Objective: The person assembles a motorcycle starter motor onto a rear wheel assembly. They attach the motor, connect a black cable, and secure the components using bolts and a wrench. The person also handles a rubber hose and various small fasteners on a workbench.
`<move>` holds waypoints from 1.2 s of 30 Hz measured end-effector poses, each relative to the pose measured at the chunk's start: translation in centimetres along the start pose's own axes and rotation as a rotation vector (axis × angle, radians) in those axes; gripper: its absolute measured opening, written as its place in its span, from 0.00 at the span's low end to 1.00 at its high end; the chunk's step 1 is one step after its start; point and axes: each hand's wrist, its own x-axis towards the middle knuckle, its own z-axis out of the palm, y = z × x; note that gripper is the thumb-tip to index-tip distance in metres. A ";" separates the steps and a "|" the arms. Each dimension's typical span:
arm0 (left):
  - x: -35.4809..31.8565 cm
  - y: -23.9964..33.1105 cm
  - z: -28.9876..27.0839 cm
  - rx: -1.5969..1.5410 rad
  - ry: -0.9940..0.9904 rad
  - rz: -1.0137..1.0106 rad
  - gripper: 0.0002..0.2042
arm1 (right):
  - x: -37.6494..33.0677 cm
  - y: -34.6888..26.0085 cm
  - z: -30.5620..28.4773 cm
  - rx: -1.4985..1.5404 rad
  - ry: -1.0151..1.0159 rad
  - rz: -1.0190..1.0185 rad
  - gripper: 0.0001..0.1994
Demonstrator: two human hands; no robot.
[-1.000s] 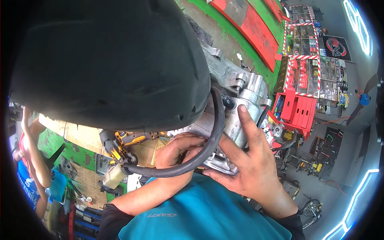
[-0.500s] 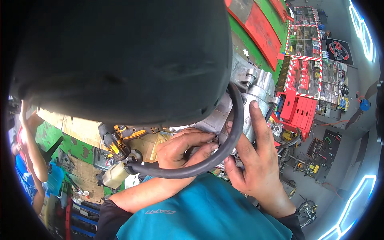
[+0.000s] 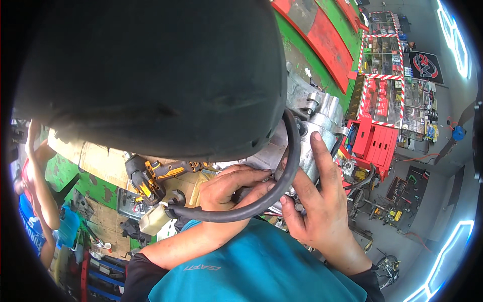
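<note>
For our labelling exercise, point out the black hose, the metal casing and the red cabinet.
Black hose (image 3: 254, 208), head view: its lower curve.
Metal casing (image 3: 322, 124), head view: its cylindrical section.
Red cabinet (image 3: 379, 146), head view: its slotted front.

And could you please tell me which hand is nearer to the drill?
Left: the left hand is just right of the drill, while the right hand is farther right, at the metal casing.
</note>
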 end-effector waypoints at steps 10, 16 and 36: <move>-0.5 -1.3 -0.7 -0.128 -0.001 0.126 0.07 | 0.0 -0.1 0.0 -0.022 0.011 -0.030 0.25; -0.3 -0.5 -0.6 -0.029 -0.085 0.290 0.08 | -0.1 -0.5 -0.2 -0.045 0.031 -0.048 0.24; -0.1 -0.9 -0.9 0.012 -0.122 0.336 0.13 | -0.2 -0.4 -0.2 -0.064 0.079 -0.071 0.19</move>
